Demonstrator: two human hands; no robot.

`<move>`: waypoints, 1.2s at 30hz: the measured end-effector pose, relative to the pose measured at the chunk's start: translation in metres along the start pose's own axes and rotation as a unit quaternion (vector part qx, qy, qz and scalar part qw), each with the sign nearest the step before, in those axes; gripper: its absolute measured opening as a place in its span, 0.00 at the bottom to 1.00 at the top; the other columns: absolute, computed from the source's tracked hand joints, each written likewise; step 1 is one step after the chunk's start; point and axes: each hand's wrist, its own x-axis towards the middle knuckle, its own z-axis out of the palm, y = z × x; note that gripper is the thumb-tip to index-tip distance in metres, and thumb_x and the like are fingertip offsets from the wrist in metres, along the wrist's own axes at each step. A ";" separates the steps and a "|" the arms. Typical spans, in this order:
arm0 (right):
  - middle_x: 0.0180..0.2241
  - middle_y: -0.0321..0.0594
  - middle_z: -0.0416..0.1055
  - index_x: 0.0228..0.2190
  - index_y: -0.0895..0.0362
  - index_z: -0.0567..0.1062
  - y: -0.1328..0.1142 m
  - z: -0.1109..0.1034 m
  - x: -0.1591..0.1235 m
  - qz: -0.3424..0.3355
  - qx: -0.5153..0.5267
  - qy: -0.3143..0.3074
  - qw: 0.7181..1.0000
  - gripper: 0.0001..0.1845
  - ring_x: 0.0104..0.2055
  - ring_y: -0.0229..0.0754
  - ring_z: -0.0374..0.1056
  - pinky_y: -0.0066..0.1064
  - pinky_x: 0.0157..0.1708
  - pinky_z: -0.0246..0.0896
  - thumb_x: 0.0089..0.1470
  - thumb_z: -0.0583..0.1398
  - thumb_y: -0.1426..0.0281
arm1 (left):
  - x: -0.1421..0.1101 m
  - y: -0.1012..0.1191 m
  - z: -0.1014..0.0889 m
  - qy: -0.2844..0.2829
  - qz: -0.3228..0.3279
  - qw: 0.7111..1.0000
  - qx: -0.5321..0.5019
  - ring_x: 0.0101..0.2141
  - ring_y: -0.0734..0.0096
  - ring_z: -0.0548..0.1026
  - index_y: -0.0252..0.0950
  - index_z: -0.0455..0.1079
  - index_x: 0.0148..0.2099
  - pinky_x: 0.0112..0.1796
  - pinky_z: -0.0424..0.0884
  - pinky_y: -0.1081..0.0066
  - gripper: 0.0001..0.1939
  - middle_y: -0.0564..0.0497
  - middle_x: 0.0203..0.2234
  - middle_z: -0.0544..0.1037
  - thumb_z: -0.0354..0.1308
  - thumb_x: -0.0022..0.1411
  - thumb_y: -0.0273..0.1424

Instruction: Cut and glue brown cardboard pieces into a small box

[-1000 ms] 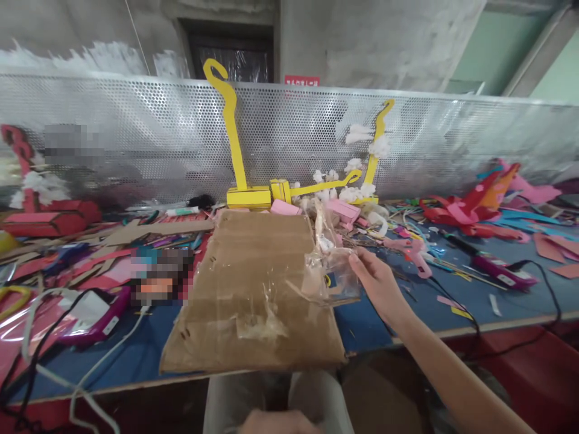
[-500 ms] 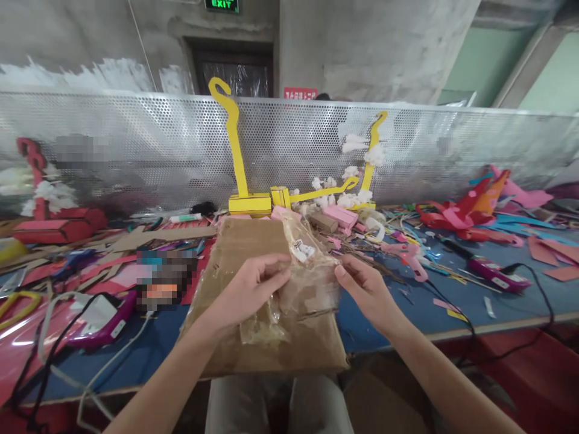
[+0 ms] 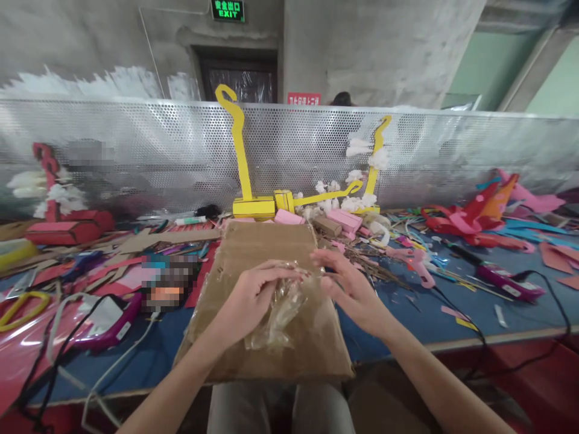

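A brown cardboard sheet (image 3: 266,247) lies before me, its near edge over my knees. Crumpled clear plastic film (image 3: 286,313) hangs over its middle, bunched at the top and trailing toward the near side. My left hand (image 3: 256,295) is closed on the bunched upper end, fingertips pinched together. Just right of the film, my right hand (image 3: 350,289) is open, thumb and fingers apart, pointing toward the left fingertips. Whether a thin strand of film touches the right fingers I cannot make out.
Yellow hook-shaped cardboard pieces (image 3: 242,157) stand at the back by a perforated metal screen (image 3: 172,150). Scraps and pink blocks (image 3: 289,217) lie beyond the cardboard. Right are a pink glue gun (image 3: 418,265) and a purple corded device (image 3: 504,280); another purple device (image 3: 113,325) lies left.
The film, spread between both hands before, is now crumpled in my left hand. My right hand has let go and moved slightly left with fingers spread. The view has tilted up a little.
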 end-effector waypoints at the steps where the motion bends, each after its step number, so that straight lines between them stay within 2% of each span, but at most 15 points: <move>1: 0.61 0.46 0.67 0.62 0.49 0.65 -0.006 0.003 0.003 -0.018 -0.039 -0.037 0.998 0.31 0.62 0.51 0.64 0.42 0.59 0.62 0.60 0.64 0.59 | 0.000 0.003 0.002 -0.010 0.003 1.000 -0.008 0.53 0.64 0.75 0.41 0.80 0.52 0.57 0.67 0.64 0.23 0.48 0.53 0.79 0.45 0.68 0.21; 3: 0.58 0.44 0.71 0.61 0.50 0.67 -0.015 0.007 0.009 -0.028 -0.090 -0.087 0.992 0.32 0.59 0.52 0.67 0.41 0.58 0.62 0.57 0.66 0.61 | 0.000 0.007 0.004 -0.021 -0.001 0.999 -0.032 0.52 0.63 0.76 0.42 0.80 0.51 0.56 0.68 0.64 0.22 0.47 0.52 0.79 0.46 0.69 0.23; 7: 0.44 0.39 0.80 0.47 0.51 0.77 -0.019 0.013 0.016 -0.014 -0.140 -0.083 0.987 0.13 0.45 0.47 0.75 0.34 0.46 0.68 0.60 0.63 0.66 | -0.003 0.005 -0.004 -0.039 -0.040 0.994 -0.092 0.52 0.61 0.77 0.41 0.81 0.49 0.56 0.69 0.62 0.17 0.47 0.50 0.81 0.50 0.71 0.29; 11: 0.39 0.39 0.81 0.42 0.51 0.78 -0.006 0.005 0.017 -0.004 -0.190 0.019 0.982 0.08 0.40 0.47 0.76 0.36 0.43 0.68 0.60 0.61 0.69 | -0.017 0.003 -0.016 -0.064 -0.098 0.986 -0.122 0.59 0.58 0.72 0.46 0.76 0.57 0.58 0.69 0.60 0.18 0.48 0.58 0.76 0.54 0.69 0.32; 14: 0.41 0.43 0.80 0.44 0.53 0.76 0.005 -0.007 0.017 0.013 -0.208 0.108 0.972 0.10 0.40 0.50 0.76 0.40 0.43 0.68 0.61 0.60 0.66 | -0.032 0.012 -0.016 0.042 -0.106 0.993 -0.043 0.62 0.58 0.68 0.47 0.76 0.56 0.58 0.68 0.62 0.17 0.49 0.61 0.73 0.56 0.67 0.34; 16: 0.42 0.44 0.80 0.46 0.53 0.75 0.006 -0.008 0.016 0.016 -0.210 0.137 0.968 0.12 0.41 0.51 0.76 0.40 0.43 0.68 0.61 0.60 0.63 | -0.039 0.022 -0.007 0.091 -0.118 0.989 0.023 0.55 0.58 0.75 0.45 0.79 0.51 0.52 0.73 0.64 0.14 0.48 0.54 0.79 0.57 0.67 0.36; 18: 0.42 0.44 0.79 0.46 0.52 0.74 0.002 -0.002 0.012 0.010 -0.188 0.163 0.969 0.13 0.41 0.50 0.75 0.39 0.42 0.69 0.61 0.61 0.62 | -0.043 0.033 0.010 0.090 -0.134 0.986 0.051 0.44 0.57 0.81 0.42 0.80 0.48 0.46 0.76 0.64 0.13 0.45 0.43 0.83 0.58 0.66 0.38; 19: 0.41 0.43 0.78 0.45 0.52 0.73 -0.001 0.003 0.009 0.006 -0.164 0.177 0.970 0.13 0.41 0.49 0.74 0.38 0.41 0.69 0.61 0.62 0.61 | -0.043 0.037 0.020 0.097 -0.142 0.984 0.045 0.44 0.55 0.81 0.41 0.79 0.52 0.48 0.75 0.62 0.16 0.44 0.44 0.84 0.59 0.65 0.38; 21: 0.39 0.41 0.77 0.43 0.51 0.72 -0.009 0.015 0.002 0.001 -0.098 0.193 0.976 0.12 0.39 0.47 0.73 0.35 0.40 0.69 0.59 0.63 0.61 | -0.041 0.041 0.039 0.123 -0.158 0.979 -0.023 0.52 0.51 0.78 0.41 0.71 0.63 0.54 0.72 0.60 0.27 0.42 0.53 0.79 0.63 0.62 0.39; 23: 0.37 0.39 0.76 0.40 0.51 0.71 -0.015 0.025 -0.005 0.007 -0.019 0.166 0.986 0.11 0.38 0.45 0.72 0.33 0.39 0.69 0.58 0.65 0.61 | -0.036 0.040 0.053 0.121 -0.155 0.973 -0.119 0.59 0.52 0.73 0.41 0.63 0.69 0.58 0.68 0.61 0.33 0.43 0.62 0.72 0.62 0.63 0.39; 25: 0.36 0.38 0.76 0.38 0.51 0.72 -0.018 0.030 -0.011 0.022 0.050 0.108 0.993 0.11 0.37 0.44 0.72 0.32 0.39 0.69 0.56 0.66 0.61 | -0.030 0.037 0.062 0.100 -0.142 0.965 -0.197 0.63 0.56 0.67 0.41 0.57 0.71 0.61 0.64 0.62 0.33 0.45 0.66 0.66 0.58 0.67 0.39; 27: 0.35 0.37 0.76 0.36 0.52 0.73 -0.018 0.031 -0.015 0.038 0.092 0.058 0.993 0.11 0.36 0.43 0.73 0.32 0.39 0.69 0.55 0.67 0.62 | -0.024 0.033 0.067 0.088 -0.132 0.958 -0.241 0.63 0.58 0.67 0.40 0.57 0.71 0.62 0.63 0.62 0.30 0.44 0.66 0.67 0.55 0.70 0.38; 30: 0.34 0.38 0.77 0.35 0.53 0.75 -0.019 0.028 -0.019 0.057 0.099 0.028 0.993 0.09 0.37 0.43 0.73 0.32 0.39 0.69 0.55 0.67 0.63 | -0.017 0.024 0.071 0.104 -0.131 0.945 -0.281 0.55 0.56 0.76 0.35 0.68 0.63 0.56 0.70 0.63 0.25 0.41 0.56 0.77 0.60 0.66 0.37; 33: 0.39 0.40 0.78 0.38 0.53 0.76 -0.023 0.027 -0.023 0.067 0.090 0.013 0.994 0.08 0.41 0.45 0.74 0.34 0.43 0.70 0.59 0.64 0.63 | -0.015 0.017 0.072 0.139 -0.129 0.932 -0.307 0.47 0.58 0.80 0.32 0.74 0.53 0.50 0.74 0.66 0.20 0.41 0.46 0.82 0.63 0.63 0.37; 36: 0.40 0.41 0.77 0.41 0.52 0.75 -0.024 0.030 -0.029 0.067 0.068 0.068 0.993 0.08 0.42 0.46 0.74 0.36 0.44 0.70 0.60 0.63 0.63 | -0.014 0.014 0.067 0.173 -0.127 0.929 -0.302 0.41 0.62 0.80 0.33 0.76 0.49 0.46 0.74 0.69 0.16 0.45 0.41 0.83 0.64 0.62 0.37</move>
